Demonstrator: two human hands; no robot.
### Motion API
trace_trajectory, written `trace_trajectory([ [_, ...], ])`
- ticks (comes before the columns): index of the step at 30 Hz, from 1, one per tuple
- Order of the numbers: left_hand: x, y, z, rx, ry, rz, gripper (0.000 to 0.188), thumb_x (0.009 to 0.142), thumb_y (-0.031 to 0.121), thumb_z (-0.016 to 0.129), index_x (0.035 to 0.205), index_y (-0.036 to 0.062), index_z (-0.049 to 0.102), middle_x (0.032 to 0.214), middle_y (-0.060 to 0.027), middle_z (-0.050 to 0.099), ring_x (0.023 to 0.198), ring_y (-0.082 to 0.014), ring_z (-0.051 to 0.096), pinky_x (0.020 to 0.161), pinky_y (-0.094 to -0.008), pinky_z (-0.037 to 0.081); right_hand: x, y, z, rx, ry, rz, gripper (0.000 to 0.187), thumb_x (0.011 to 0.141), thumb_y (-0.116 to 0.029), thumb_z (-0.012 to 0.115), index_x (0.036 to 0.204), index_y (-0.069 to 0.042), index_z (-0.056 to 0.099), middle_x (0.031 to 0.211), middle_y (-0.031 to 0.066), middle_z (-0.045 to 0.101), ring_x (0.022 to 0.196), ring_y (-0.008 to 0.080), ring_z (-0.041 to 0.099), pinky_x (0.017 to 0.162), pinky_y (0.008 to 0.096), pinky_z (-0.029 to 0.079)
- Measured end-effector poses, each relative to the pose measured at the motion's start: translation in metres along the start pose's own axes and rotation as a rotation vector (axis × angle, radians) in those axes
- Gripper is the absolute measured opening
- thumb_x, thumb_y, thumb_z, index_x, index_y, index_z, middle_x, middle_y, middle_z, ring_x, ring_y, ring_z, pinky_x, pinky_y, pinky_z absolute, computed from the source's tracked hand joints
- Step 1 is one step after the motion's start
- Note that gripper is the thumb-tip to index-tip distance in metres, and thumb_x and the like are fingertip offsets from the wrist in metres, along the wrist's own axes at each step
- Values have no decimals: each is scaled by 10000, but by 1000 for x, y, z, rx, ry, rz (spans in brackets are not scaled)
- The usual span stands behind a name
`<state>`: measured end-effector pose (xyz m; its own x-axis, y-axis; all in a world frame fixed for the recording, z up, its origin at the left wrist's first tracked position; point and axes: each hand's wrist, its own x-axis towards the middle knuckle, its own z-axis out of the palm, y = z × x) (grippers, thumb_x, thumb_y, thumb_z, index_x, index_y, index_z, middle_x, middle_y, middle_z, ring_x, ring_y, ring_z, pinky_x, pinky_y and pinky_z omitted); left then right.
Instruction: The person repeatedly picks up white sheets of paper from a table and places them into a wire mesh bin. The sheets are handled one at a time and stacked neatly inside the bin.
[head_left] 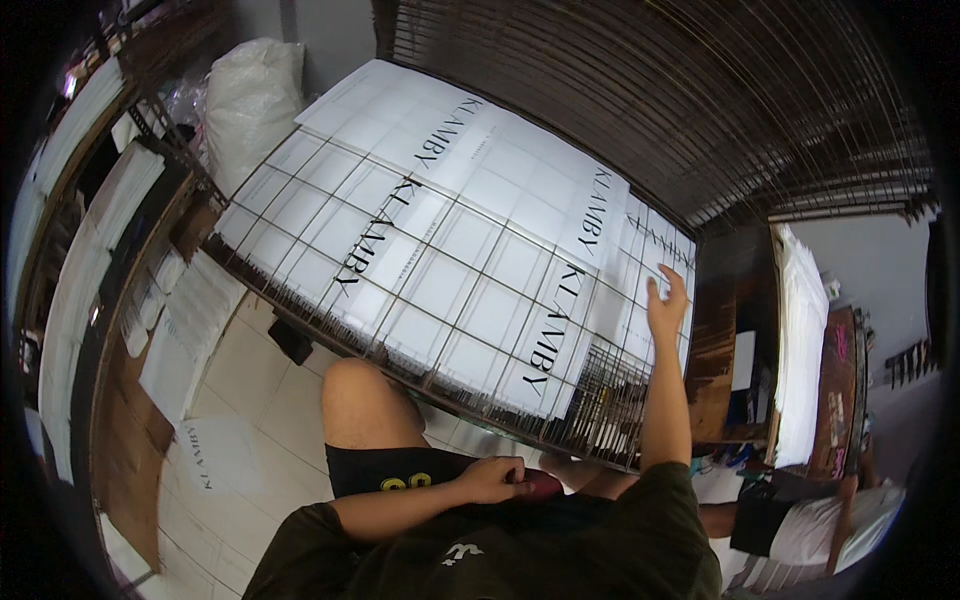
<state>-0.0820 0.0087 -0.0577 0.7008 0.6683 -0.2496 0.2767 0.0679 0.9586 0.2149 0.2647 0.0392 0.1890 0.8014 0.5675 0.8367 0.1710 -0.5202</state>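
White printed sheets (470, 225) with large black lettering lie side by side and overlapping on a wire drying rack (615, 400). Over the rack's right side reaches my right hand (668, 305), its thumb and fingers apart and nothing between them. It is nearest to the rightmost sheet (625, 270); whether it touches the sheet I cannot tell. Down at my lap, my left hand (490, 480) has curled fingers against a dark red thing (538, 487), which is partly hidden, so its kind does not show.
Raised wire racks (640, 90) lean up behind the sheets. Stacked white sheets fill a shelf (100, 270) at left, and another stack (800, 340) stands at right. A stuffed white sack (255, 105) sits at the far left. One printed sheet (215, 455) lies on the tiled floor. Another person (810, 525) is at lower right.
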Motion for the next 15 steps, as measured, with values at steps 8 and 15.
trace_trajectory([
  [8,7,-17,16,43,-13,17,404,811,453,647,840,68,528,777,-87,601,732,-236,592,665,-355,464,-86,50,-218,-650,580,-125,230,811,-124,638,1017,-23,634,1010,143,621,987,306,553,881,402,418],
  [15,11,-32,13,-8,-20,-47,250,850,269,671,865,61,534,742,-8,556,683,-94,515,621,-253,428,-174,103,-301,-1002,578,308,470,807,-222,606,1245,-74,526,1342,130,473,1261,335,403,1023,439,330],
])
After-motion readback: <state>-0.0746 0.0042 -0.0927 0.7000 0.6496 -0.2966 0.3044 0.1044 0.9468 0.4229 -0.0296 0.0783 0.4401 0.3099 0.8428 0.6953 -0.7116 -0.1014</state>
